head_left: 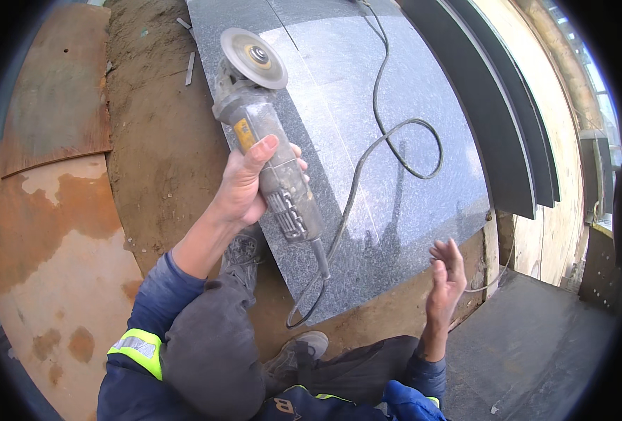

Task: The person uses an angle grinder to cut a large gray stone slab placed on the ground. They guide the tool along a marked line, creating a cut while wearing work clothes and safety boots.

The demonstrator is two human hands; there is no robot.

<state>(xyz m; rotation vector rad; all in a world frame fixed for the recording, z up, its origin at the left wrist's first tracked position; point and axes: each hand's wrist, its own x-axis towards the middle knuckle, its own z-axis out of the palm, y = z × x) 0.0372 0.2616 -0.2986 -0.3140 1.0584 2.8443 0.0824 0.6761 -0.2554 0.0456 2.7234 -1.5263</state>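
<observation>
My left hand (248,179) grips the body of a dusty grey angle grinder (274,181), held up with its cutting disc (253,58) at the top, over a speckled grey stone slab (426,196). The grinder's black cable (353,184) runs down from its rear, then loops across the slab toward the top. My right hand (445,277) is raised by the slab's lower right edge, holding nothing, fingers loosely bent and apart. A straight seam crosses the slab's upper part, with a faint pale line below it.
Dark panels (502,119) stand along the slab's right side beside pale wooden boards (556,235). A stained board (58,266) lies on the left by sandy ground (149,140) with thin offcuts (190,68). A grey slab (528,344) is at lower right. My shoe (304,344) is below.
</observation>
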